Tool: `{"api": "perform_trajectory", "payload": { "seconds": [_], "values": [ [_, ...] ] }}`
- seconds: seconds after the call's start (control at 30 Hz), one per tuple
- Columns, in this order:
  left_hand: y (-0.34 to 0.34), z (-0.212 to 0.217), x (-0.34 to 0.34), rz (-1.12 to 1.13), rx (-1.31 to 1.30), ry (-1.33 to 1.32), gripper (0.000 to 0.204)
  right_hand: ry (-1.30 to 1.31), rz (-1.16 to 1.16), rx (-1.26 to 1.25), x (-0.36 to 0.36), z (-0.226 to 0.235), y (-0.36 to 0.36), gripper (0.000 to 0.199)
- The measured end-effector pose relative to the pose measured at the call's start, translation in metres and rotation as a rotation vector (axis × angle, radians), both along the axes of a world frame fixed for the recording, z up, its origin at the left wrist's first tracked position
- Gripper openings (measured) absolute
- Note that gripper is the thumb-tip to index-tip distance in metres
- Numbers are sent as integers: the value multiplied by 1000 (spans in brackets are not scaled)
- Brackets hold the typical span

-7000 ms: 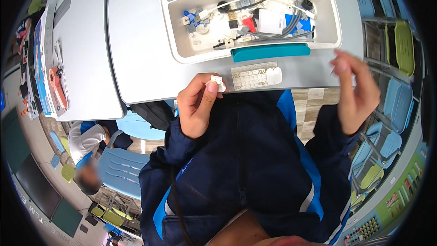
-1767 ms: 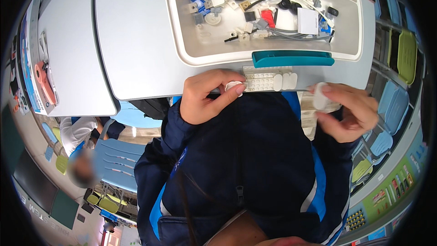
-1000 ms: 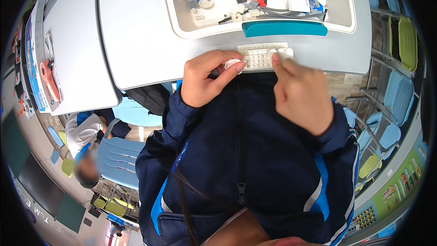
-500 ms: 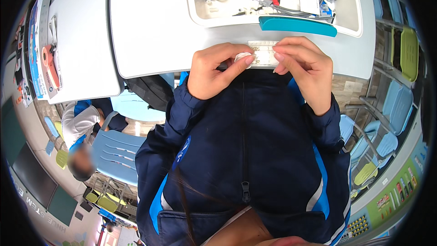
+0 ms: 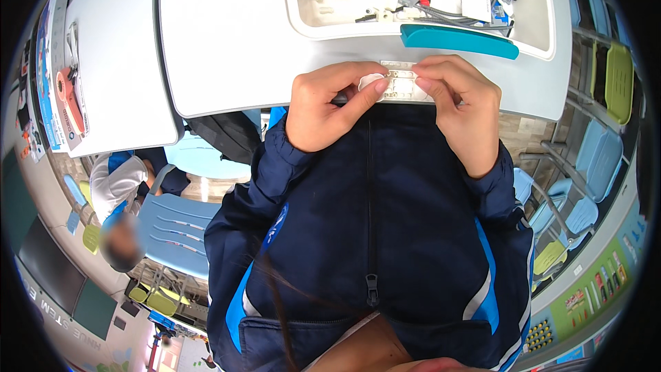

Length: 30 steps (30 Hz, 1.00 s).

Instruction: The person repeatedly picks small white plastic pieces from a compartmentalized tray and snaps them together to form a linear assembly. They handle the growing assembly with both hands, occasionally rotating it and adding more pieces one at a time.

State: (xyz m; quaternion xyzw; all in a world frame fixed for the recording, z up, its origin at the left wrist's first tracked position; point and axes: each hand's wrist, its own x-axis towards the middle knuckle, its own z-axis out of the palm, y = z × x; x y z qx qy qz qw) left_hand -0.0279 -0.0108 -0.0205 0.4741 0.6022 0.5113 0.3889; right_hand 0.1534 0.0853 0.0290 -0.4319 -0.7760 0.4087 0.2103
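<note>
At the near edge of the white table, both hands meet around a white building-block frame (image 5: 401, 85) with studs or holes along its sides. My left hand (image 5: 335, 100) pinches a small white rounded piece (image 5: 372, 81) between thumb and forefinger, against the frame's left side. On the opposite side, my right hand (image 5: 460, 100) has thumb and fingertips closed on the frame's right end. Whether a further small part sits under the right fingertips cannot be made out.
Beyond my hands stands a white tray (image 5: 303, 22) of mixed building parts and cables. A teal curved panel (image 5: 458, 41) lies along its near rim. Far left, a pink tool (image 5: 70, 100) rests on another table. A person (image 5: 113, 186) sits to the left; blue chairs (image 5: 593, 151) stand at right.
The view has shifted slightly, so the tray appears a little higher and further right. My right fingers have drawn in closer on the frame; the left hand keeps its pinch.
</note>
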Motion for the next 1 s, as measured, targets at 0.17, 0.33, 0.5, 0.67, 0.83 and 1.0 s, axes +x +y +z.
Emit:
{"api": "perform_trajectory", "payload": {
  "seconds": [0.17, 0.33, 0.5, 0.67, 0.83, 1.0],
  "values": [
    [2, 1, 0, -9, -51, -24, 16, -22, 39, 91, 0, -3, -2, 17],
    [6, 11, -5, -55, -174, -110, 15, -150, 104, 243, -4, -3, -1, 20],
    [4, 2, 0, -31, -134, -200, 16, -359, 157, 251, -12, 7, -4, 19],
    [9, 14, 6, -5, -139, -73, 14, -55, 140, 43, 4, 2, 6, 13],
    [10, 10, 7, -8, -90, -57, 11, 0, 120, -64, 10, 7, 2, 19],
    [19, 14, 5, -61, -157, 21, 4, -150, 212, 71, 19, 41, -8, 32]
  ]
}}
